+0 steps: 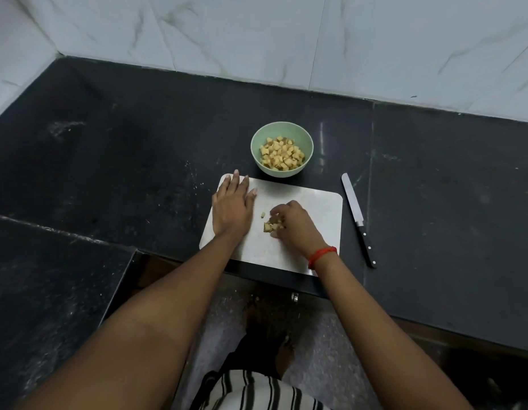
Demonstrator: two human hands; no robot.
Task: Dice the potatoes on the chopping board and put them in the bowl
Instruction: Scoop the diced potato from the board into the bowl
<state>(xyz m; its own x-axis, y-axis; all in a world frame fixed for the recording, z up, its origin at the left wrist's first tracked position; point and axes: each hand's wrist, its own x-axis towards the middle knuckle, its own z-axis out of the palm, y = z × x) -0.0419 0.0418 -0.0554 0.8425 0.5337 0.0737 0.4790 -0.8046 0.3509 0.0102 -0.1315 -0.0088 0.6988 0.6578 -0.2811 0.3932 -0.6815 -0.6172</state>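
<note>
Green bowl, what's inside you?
The green bowl holds a heap of yellow potato cubes. Its bottom is covered by them, so whatever lies underneath cannot be seen.

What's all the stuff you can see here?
bowl: one, pale green, on the counter behind the board
bowl cubes: many, yellow, inside the bowl
chopping board: one, whitish, at the counter's front edge
board cubes: a few, yellow, mid-board, one lying apart
knife: one, silver blade, black handle, right of the board
counter: one, black
wall tiles: white marble, behind
wrist band: one, red, right wrist
left hand: flat on the board
right hand: fingers curled round board cubes
</note>
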